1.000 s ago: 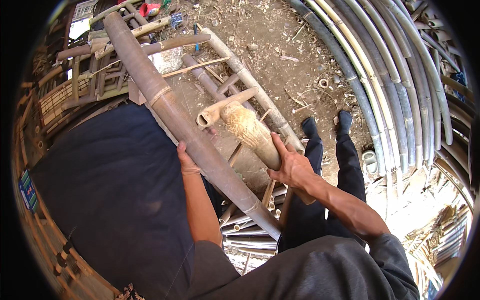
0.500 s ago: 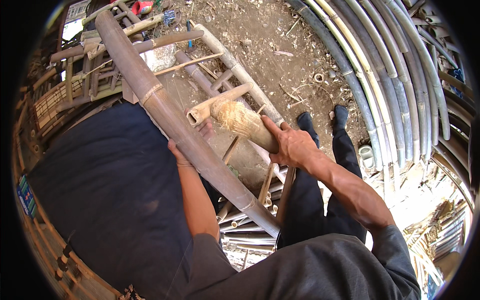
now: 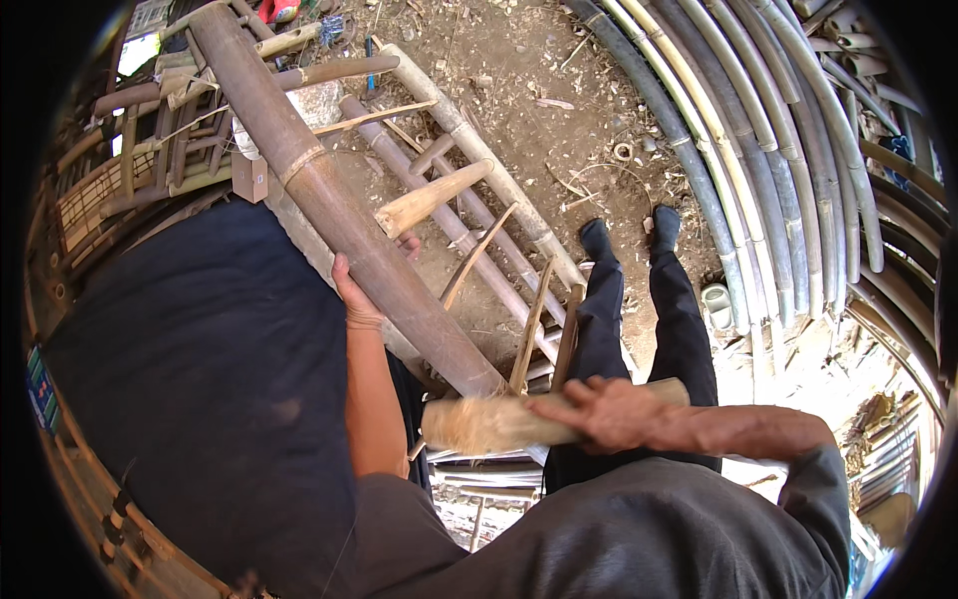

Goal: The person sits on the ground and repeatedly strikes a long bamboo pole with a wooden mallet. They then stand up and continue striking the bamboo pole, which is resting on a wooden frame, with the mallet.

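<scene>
A thick brown bamboo pole (image 3: 324, 185) slants from the upper left down toward my body. My left hand (image 3: 357, 298) is wrapped around it from the left, the thumb on the near side and fingertips showing past its far edge. In my right hand (image 3: 614, 411) is a short, thick club (image 3: 489, 423), held crosswise; its left end looks frayed and is blurred by motion. That end lies over the lower end of the pole, and I cannot tell whether they touch. Beyond the pole is a pale bamboo rail (image 3: 489, 160), with a round rung (image 3: 434, 198) and thin slats (image 3: 481, 255) reaching toward the pole.
Long bent bamboo poles (image 3: 728, 150) lie side by side at the right. Bamboo furniture frames (image 3: 160, 140) stand at the upper left, near a blue-handled tool (image 3: 370, 80). Dark cloth (image 3: 200, 379) covers the left side. Wood chips litter the dirt ground (image 3: 539, 90).
My right hand has swung the club down and toward my body, from beside the rung to the pole's lower end. The rung is now uncovered. My left hand keeps its hold.
</scene>
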{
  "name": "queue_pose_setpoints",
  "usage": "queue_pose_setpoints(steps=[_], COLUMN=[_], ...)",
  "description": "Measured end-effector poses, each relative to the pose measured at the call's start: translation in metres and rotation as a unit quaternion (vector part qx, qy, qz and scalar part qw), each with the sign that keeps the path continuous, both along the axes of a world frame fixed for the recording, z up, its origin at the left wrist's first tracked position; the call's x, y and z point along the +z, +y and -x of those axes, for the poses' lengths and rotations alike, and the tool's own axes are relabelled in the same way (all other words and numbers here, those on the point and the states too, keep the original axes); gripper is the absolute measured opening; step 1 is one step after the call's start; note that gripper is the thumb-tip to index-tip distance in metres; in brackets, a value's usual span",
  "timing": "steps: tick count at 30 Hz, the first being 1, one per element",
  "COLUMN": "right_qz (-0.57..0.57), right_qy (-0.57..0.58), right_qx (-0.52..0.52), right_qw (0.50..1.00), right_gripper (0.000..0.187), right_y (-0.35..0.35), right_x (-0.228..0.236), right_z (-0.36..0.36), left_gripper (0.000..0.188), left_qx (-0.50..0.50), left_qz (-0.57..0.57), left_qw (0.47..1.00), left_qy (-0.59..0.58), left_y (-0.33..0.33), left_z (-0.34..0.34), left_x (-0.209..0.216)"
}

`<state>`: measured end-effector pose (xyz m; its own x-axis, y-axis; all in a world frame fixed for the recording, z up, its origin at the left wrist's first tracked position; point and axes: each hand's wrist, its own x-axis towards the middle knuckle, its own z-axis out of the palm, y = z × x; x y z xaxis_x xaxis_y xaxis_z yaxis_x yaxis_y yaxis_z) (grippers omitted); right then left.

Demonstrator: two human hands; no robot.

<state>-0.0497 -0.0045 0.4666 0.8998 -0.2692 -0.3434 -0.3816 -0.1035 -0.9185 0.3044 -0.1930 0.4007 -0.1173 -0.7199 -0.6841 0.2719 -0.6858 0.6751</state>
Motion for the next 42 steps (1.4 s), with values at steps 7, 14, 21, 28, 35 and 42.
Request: queue_pose_setpoints(steps=[7,14,21,28,35,42], right_qz=[0.180,0.171,0.055,-0.031,-0.140,-0.106], right_qy=[-0.132,-0.014,0.065,0.097,0.107,0.195], right_qx=[0.014,-0.025,0.075,0.006,-0.208,-0.409], right_qw=[0.975,0.985,0.994,0.995,0.962,0.885], right_gripper=[0.061,0.063,0.077,0.095,0.106,0.108], right_y=[0.024,0.027,0.007,0.025,0.048,-0.028], right_x=[0.029,0.029,-0.008,-0.019,-0.050,-0.097], right_z=[-0.090,-0.097,-0.081,0.017,0.073,0.065], left_gripper=[0.104,0.104,0.099,0.095,0.082,0.074], left_qx=[0.006,-0.011,0.012,0.017,-0.069,-0.070], left_qz=[-0.046,-0.006,-0.018,-0.017,0.178,0.116], left_qw=[0.999,1.000,1.000,0.996,0.810,0.799], left_qy=[0.023,0.010,-0.005,-0.090,-0.555,-0.586], left_y=[-0.002,-0.005,-0.002,0.003,0.084,0.212], left_z=[-0.015,0.008,-0.007,-0.006,0.044,0.067], left_x=[-0.004,-0.011,-0.015,0.006,0.017,0.019])
